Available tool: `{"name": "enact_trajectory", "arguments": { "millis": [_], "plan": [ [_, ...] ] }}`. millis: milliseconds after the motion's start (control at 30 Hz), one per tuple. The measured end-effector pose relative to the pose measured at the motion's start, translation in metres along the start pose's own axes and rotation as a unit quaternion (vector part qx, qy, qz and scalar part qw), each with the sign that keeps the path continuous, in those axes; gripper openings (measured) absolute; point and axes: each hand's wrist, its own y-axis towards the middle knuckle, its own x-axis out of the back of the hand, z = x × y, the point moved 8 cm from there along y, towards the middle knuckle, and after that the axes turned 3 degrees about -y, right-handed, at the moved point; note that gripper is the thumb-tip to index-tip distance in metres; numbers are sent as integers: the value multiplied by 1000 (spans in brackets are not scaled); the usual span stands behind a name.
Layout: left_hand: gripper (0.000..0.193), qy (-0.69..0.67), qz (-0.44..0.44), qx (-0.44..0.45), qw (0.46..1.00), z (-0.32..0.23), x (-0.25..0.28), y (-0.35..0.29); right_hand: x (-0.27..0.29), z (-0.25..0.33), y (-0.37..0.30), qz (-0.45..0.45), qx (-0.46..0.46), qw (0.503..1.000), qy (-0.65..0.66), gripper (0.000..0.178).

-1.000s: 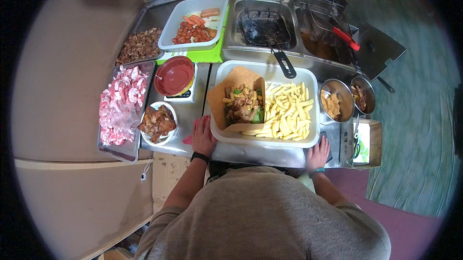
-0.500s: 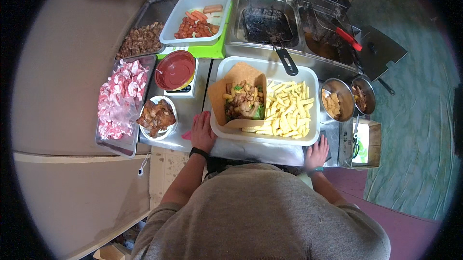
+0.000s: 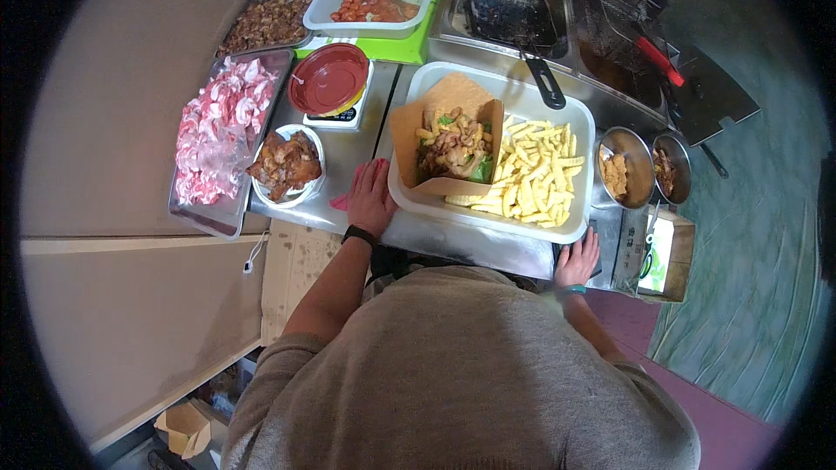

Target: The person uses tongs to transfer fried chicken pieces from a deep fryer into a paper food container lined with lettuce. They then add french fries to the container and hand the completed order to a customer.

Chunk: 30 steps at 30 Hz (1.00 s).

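My left hand (image 3: 372, 198) lies flat on the steel counter, fingers stretched forward, partly over a pink cloth (image 3: 340, 202) and beside the white plastic tub (image 3: 402, 197). Beyond the tub's near right corner, my right hand (image 3: 577, 261) rests at the counter edge with its fingers extended, next to a flat dark object (image 3: 594, 248) that it partly hides. Neither hand holds anything. Inside the tub stand an open brown paper box (image 3: 406, 138), filled with meat pieces, fries and some green leaves, and a heap of pale fries (image 3: 542, 175) to its right.
Left are a tray of pink-white wrapped bundles (image 3: 222, 126), a bowl of browned meat (image 3: 287, 162) and a red-brown bowl (image 3: 329, 80) on a scale. Behind stand a sausage tub (image 3: 380, 30) and fryers with baskets (image 3: 514, 13). Right: metal bowls (image 3: 638, 156), a box with scissors (image 3: 681, 256).
The view has tilted, so the counter and its things sit higher in the picture and slightly rotated. Both hands stay at their places on the counter.
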Motion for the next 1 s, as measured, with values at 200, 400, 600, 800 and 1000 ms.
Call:
{"name": "enact_trajectory", "arguments": {
  "millis": [200, 400, 600, 800, 1000],
  "plan": [
    [53, 20, 5, 5, 1000, 7, -7, -3, -3, -1, 0, -4, 2, 1000, -5, 42],
    [53, 6, 0, 1, 1000, 6, -5, -2, -5, -3, 0, -2, -3, 1000, -7, 42],
    [52, -3, 2, -3, 1000, 7, -6, 0, -6, -4, -1, -2, -4, 1000, -6, 41],
    [52, -3, 6, 15, 1000, 12, -12, -3, -5, -2, 0, 14, -11, 1000, -10, 41],
    [51, -3, 14, 15, 1000, 10, -10, 0, -5, -2, 0, 9, -2, 1000, -17, 41]
  ]
}}
